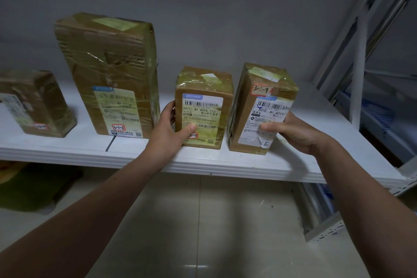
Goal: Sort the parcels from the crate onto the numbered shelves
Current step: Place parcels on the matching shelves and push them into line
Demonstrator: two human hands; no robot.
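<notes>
Head view, looking down at one white shelf running across the middle of the frame.

Parcels: 4, all brown cardboard wrapped in clear tape, all standing on the shelf in a row.
1. low parcel at the left edge of the frame, tilted; its red-edged tag is too blurred to read.
2. tall parcel, left of centre, upright, tag reads 3-1-6. Well apart from no. 1.
3. small parcel, centre, upright, white barcode label facing the camera. The tag shows "-8"; the rest is covered by a thumb.
4. right parcel, right of centre, leaning slightly, tag near its top reads 3-1-9. It stands just beside no. 3 with a narrow gap between them.

Hands: 2, both bare, forearms entering from the bottom corners.
- left hand: grips the small parcel, with the thumb laid across the lower front face and the fingers wrapped round the left side, in the gap next to the tall parcel.
- right hand: grips the right parcel, with the thumb pressed across the front label and the fingers curled behind the right side.

Both held parcels sit with their bases on the shelf.

Other: pale tiled floor below; a green object under the shelf at lower left; a second rack at the right edge.
</notes>
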